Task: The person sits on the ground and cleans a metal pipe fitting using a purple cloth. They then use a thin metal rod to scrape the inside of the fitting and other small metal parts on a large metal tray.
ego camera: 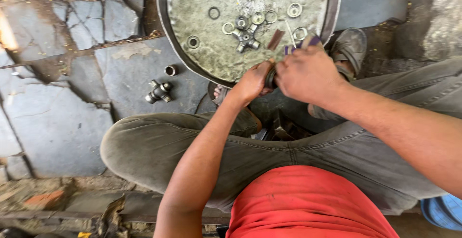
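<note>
Both hands are closing together just below the tray's rim (166, 31), the left hand (250, 81) gripping a small dark round part (271, 78) and the right hand (308, 74) curling over it with a purple scrap (301, 45) poking out beyond its knuckles, so I judge the part is risking slipping down between the knees.

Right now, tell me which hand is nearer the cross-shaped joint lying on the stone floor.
Left. The left hand is right of the cross-shaped joint; the right hand is farther right.
</note>
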